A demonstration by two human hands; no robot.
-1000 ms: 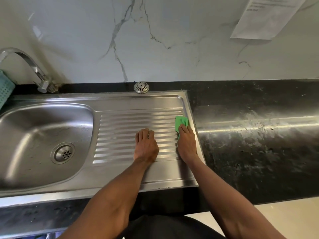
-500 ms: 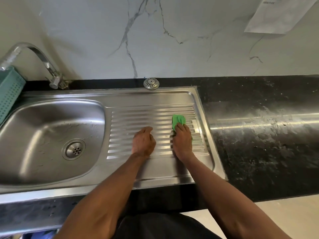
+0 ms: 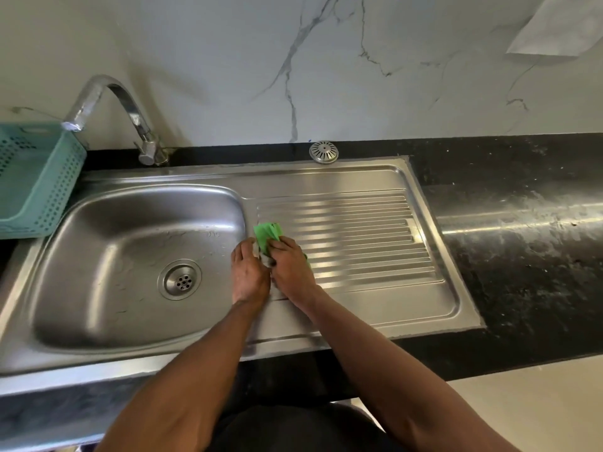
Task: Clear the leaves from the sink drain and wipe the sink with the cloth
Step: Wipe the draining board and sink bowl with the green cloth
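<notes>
A green cloth [image 3: 267, 234] lies bunched at the left end of the ribbed drainboard [image 3: 359, 243], beside the sink bowl [image 3: 114, 243]. My right hand [image 3: 292, 270] presses down on the cloth with its fingers curled over it. My left hand [image 3: 249, 277] rests flat on the steel strip between bowl and drainboard, close against the right hand and touching the cloth's edge. The round drain [image 3: 180, 281] in the bowl's floor shows no leaves. Water drops cling to the bowl.
A curved tap [image 3: 130, 115] stands behind the bowl, with a teal perforated basket [image 3: 36, 181] to its left. A metal strainer cap [image 3: 323, 152] sits on the black counter [image 3: 522, 262] behind the drainboard. A paper sheet [image 3: 561, 24] hangs on the marble wall.
Both hands slid left across the drainboard with the cloth, from its right end to the edge by the bowl. My left hand closed up against the right.
</notes>
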